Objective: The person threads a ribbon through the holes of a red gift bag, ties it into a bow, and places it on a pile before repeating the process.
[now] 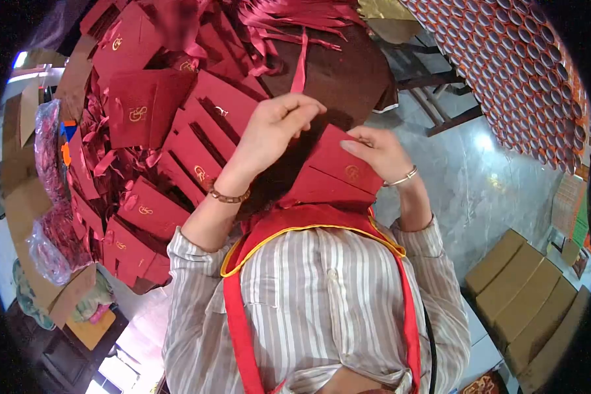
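Note:
My right hand (377, 154), a silver bangle at its wrist, grips the top edge of a dark red gift bag (335, 164) with a gold emblem, thumb on the near face. The bag sits close to my red apron (302, 220). Left of it, my left hand (279, 128), with a brown bracelet, is closed in a pinch on a red ribbon (300, 69). That strip runs from the hand up toward a heap of red ribbons (289, 16) on the brown-covered table (348, 72). The ribbon's end inside the fingers is hidden.
Many more red bags (138, 108) with gold emblems and ribbons lie piled to the left. Clear-plastic-wrapped bundles (52, 243) stand at the far left. A stack of round orange tubes (505, 59) is at upper right, and a cardboard box (522, 289) at lower right.

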A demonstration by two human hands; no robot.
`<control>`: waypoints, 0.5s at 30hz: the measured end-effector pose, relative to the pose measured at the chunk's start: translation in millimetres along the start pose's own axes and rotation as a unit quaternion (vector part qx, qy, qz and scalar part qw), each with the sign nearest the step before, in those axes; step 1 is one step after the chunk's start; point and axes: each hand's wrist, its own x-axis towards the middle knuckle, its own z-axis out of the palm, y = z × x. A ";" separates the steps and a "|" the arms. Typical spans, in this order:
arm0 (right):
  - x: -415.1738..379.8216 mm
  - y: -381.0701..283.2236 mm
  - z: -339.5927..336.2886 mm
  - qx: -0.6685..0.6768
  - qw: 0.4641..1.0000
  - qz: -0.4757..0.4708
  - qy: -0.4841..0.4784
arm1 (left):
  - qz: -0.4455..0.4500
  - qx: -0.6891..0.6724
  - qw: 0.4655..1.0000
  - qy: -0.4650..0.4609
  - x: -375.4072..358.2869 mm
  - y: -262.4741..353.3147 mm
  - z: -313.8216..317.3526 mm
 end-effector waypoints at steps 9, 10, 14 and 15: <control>1.1 0.4 5.5 -0.020 0.999 -0.038 0.018 | -0.024 -0.064 0.998 -0.013 -6.3 -19.8 14.4; 0.7 -0.7 4.3 -0.038 0.999 -0.033 0.015 | -0.035 -0.060 0.997 -0.016 -8.2 -19.4 13.0; -0.4 -5.8 2.7 -0.041 0.999 -0.016 -0.003 | -0.027 -0.002 1.000 -0.015 -13.4 -19.4 9.1; -1.1 -7.0 3.5 -0.041 0.999 -0.011 -0.002 | -0.027 -0.002 1.000 -0.016 -12.9 -20.4 7.7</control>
